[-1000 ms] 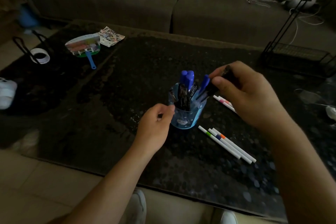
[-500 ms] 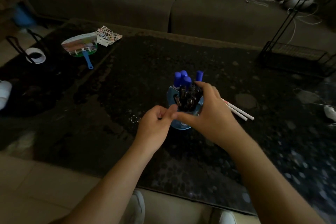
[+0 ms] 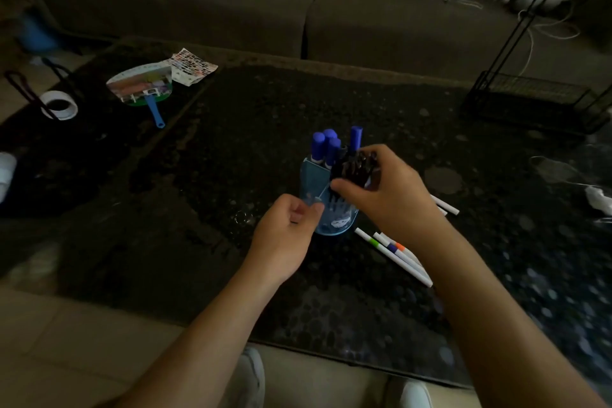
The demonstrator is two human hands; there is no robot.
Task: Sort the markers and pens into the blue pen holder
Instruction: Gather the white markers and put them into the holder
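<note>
A translucent blue plastic pen holder (image 3: 326,209) stands upright near the middle of the dark, speckled glass-topped surface (image 3: 231,149). Four blue-capped markers (image 3: 324,147) rise from its far side, and a cluster of dark pens (image 3: 352,167) fills the near right part.

The right hand (image 3: 385,190) curls over the holder's right rim — thumb in front, fingers behind — its grip pressed together around the tops of the dark pens. The left hand (image 3: 284,235) sits at the holder's near left side, its grip pinched with thumb and forefinger touching the blue wall; whether anything small lies between them cannot be told.

Just right of the holder's base, three white slim markers with green, purple and orange bands (image 3: 394,253) lie side by side on the surface, partly under the right forearm. Two more white markers (image 3: 445,207) poke out beyond the right wrist.

Far left — well apart from the holder — lie a round paper hand fan with a blue handle (image 3: 142,86), a printed paper sheet (image 3: 192,64) touching it, and a white tape roll (image 3: 59,104). A black wire rack (image 3: 536,99) stands at the far right, before a grey fabric sofa (image 3: 298,3).
</note>
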